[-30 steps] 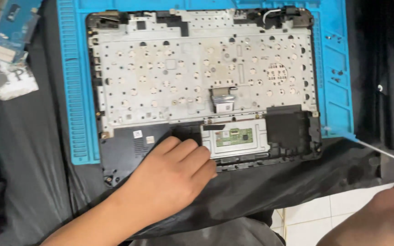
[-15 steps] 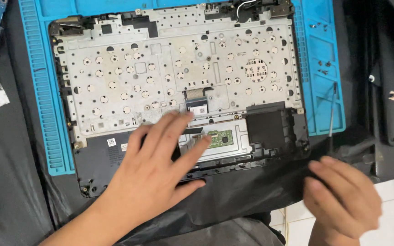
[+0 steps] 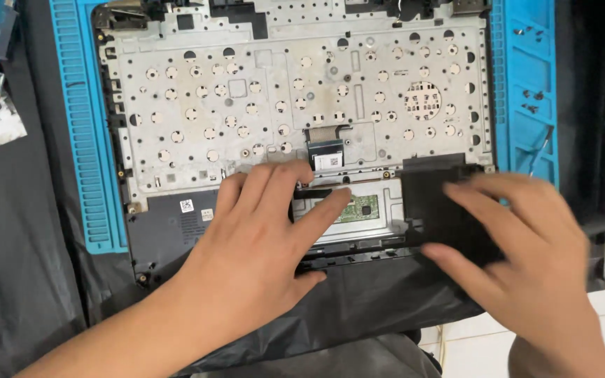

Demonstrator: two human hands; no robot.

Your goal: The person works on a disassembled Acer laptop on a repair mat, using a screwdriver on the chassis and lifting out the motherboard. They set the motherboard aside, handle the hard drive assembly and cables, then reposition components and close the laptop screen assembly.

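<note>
Now the right hand (image 3: 526, 259), blurred but seemingly spread, joins the flat, spread left hand (image 3: 253, 245) on the stripped grey metal laptop palmrest (image 3: 302, 91).

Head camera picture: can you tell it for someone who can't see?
Two bare hands rest on an opened laptop shell lying on a blue mat. The left hand covers the touchpad board; the blurred right hand is on the black corner.

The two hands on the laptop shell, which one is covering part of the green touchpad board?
The left hand: its fingers lie across the touchpad board. The right hand rests beside it, on the black corner panel.
</note>
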